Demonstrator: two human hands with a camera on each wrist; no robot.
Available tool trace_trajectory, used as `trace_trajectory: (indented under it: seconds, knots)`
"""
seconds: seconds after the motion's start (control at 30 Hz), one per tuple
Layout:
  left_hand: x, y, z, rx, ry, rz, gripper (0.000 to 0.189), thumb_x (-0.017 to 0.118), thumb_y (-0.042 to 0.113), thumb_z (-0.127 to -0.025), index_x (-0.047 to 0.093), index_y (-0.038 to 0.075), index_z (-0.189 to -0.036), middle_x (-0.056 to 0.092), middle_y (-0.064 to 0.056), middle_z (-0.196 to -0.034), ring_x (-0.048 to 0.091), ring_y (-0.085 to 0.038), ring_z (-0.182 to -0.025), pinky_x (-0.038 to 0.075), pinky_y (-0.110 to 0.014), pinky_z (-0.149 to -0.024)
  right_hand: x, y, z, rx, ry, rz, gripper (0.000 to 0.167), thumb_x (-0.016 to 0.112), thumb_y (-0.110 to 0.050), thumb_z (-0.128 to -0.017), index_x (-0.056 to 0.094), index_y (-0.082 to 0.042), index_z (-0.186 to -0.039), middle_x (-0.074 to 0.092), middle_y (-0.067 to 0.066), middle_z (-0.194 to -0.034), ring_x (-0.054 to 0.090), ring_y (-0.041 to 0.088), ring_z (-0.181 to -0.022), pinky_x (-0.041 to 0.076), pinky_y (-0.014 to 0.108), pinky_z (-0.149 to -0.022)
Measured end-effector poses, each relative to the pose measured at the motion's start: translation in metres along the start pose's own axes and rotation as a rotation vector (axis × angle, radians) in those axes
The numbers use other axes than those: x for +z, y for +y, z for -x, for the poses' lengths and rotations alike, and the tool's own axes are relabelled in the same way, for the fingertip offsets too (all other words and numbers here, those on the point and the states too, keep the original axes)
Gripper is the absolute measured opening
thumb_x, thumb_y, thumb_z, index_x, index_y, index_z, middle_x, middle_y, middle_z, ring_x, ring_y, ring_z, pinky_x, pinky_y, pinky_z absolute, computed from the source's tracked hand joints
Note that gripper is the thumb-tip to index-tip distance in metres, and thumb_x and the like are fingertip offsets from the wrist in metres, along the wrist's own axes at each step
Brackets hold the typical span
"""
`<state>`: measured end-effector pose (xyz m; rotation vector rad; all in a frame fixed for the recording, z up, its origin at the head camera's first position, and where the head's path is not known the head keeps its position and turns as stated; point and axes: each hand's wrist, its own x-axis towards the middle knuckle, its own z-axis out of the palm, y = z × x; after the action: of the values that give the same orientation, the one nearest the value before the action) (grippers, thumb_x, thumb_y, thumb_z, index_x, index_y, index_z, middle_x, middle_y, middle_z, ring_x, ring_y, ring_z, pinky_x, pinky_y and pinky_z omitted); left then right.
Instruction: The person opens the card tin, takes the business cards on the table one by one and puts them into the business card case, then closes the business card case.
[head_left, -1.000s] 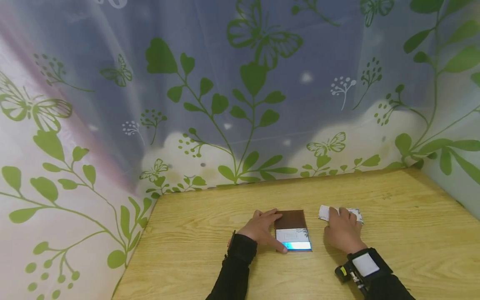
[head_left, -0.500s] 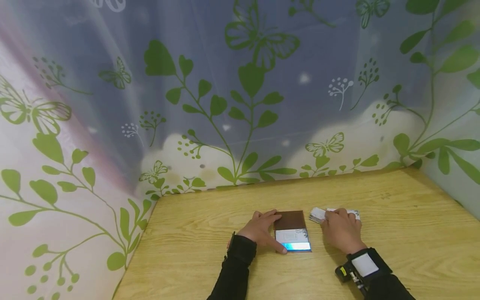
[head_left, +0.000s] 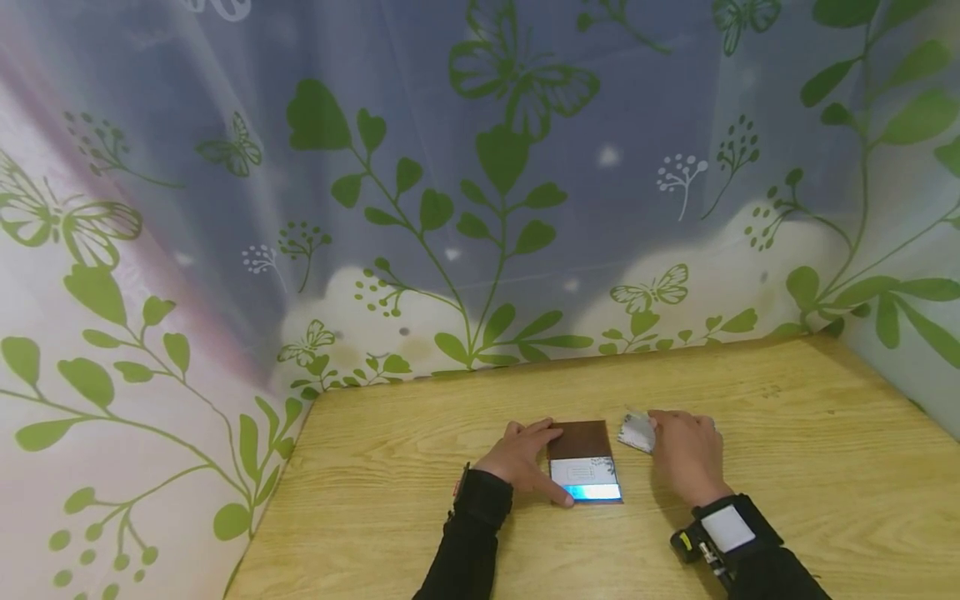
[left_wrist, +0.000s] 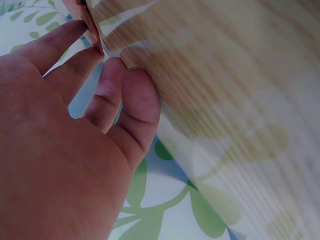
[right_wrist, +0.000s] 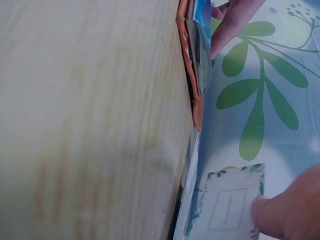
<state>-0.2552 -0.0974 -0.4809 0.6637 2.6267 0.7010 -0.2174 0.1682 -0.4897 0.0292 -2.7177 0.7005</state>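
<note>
A brown card holder (head_left: 577,437) lies on the table, with a white leaf-printed card and a shiny blue strip on its lower half. My left hand (head_left: 517,462) rests at its left side, thumb at the lower edge and a finger near the top. To the right, my right hand (head_left: 688,454) pinches a small card (head_left: 637,432), tilted up from the table. In the right wrist view this white card (right_wrist: 230,200) has a leafy border, and my right thumb (right_wrist: 275,215) presses its edge. Other white cards are mostly hidden beneath the right hand.
The wood-grain table (head_left: 375,500) reaches back to a curtain (head_left: 420,208) printed with green leaves and butterflies. More of this cloth hangs at the left and right. Both wrists wear black straps with devices.
My right hand slides a card leftward from the white cards under it, then tips it up, its face now greyer. The left hand and card holder stay put.
</note>
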Motion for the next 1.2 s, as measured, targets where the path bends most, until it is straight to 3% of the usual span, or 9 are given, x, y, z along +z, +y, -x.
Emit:
trace_trajectory:
  seconds: [0.17,0.3,0.43,0.6,0.77,0.97,1.2]
  knots:
    - [0.0,0.0,0.0,-0.002,-0.001,0.001,0.107,0.096,0.046,-0.07,0.042,0.023,-0.16,0.028,0.004,-0.169,0.034,-0.014,-0.116,0.047,-0.029,-0.091,-0.001,-0.001,-0.001,0.007,0.017,-0.092,0.028,0.056,-0.01,-0.107,0.072,0.011,-0.117,0.072,0.031,-0.106,0.064,0.043,-0.091,0.046,0.054,-0.077]
    - [0.0,0.0,0.0,-0.001,0.0,-0.009,0.107,0.096,0.047,-0.07,0.042,0.023,-0.16,0.028,0.004,-0.169,0.034,-0.014,-0.115,0.046,-0.03,-0.091,0.0,-0.001,-0.003,0.048,-0.051,-0.199,0.034,0.049,-0.015,-0.111,0.069,0.011,-0.118,0.072,0.024,-0.098,0.062,0.03,-0.079,0.042,0.038,-0.063]
    - [0.0,0.0,0.0,0.0,-0.001,0.006,0.107,0.096,0.045,-0.07,0.043,0.023,-0.16,0.028,0.004,-0.169,0.034,-0.014,-0.114,0.046,-0.028,-0.089,0.002,0.0,-0.004,0.083,-0.113,-0.283,0.037,0.044,-0.021,-0.113,0.067,0.008,-0.119,0.066,0.014,-0.088,0.055,0.023,-0.072,0.036,0.032,-0.058]
    - [-0.001,0.0,0.001,-0.002,-0.005,0.007,0.107,0.096,0.045,-0.071,0.042,0.023,-0.16,0.028,0.004,-0.169,0.034,-0.014,-0.116,0.046,-0.029,-0.091,0.003,-0.001,-0.005,0.071,-0.157,-0.337,0.036,0.043,-0.025,-0.114,0.063,-0.002,-0.096,0.046,0.003,-0.069,0.044,0.018,-0.063,0.033,0.031,-0.056]
    - [-0.001,0.0,0.001,0.0,-0.005,0.004,0.106,0.095,0.046,-0.071,0.042,0.023,-0.16,0.028,0.004,-0.169,0.034,-0.014,-0.117,0.046,-0.031,-0.094,0.005,-0.003,-0.004,0.042,-0.188,-0.369,0.035,0.044,-0.026,-0.114,0.059,-0.006,-0.09,0.041,0.001,-0.069,0.042,0.017,-0.064,0.032,0.031,-0.058]
    - [-0.001,0.0,0.0,-0.004,0.003,-0.005,0.106,0.095,0.046,-0.07,0.043,0.024,-0.16,0.029,0.005,-0.169,0.035,-0.014,-0.12,0.046,-0.031,-0.096,0.009,-0.004,-0.003,0.0,-0.193,-0.379,0.028,0.048,-0.023,-0.113,0.064,-0.006,-0.098,0.047,0.001,-0.075,0.045,0.017,-0.071,0.034,0.03,-0.061]
    - [0.001,0.0,-0.001,-0.013,0.009,-0.003,0.107,0.096,0.047,-0.069,0.044,0.025,-0.159,0.03,0.006,-0.169,0.036,-0.015,-0.121,0.046,-0.031,-0.096,0.009,-0.007,-0.001,-0.031,-0.216,-0.422,0.023,0.058,-0.016,-0.107,0.064,-0.003,-0.125,0.063,0.004,-0.09,0.052,0.017,-0.076,0.042,0.029,-0.061]
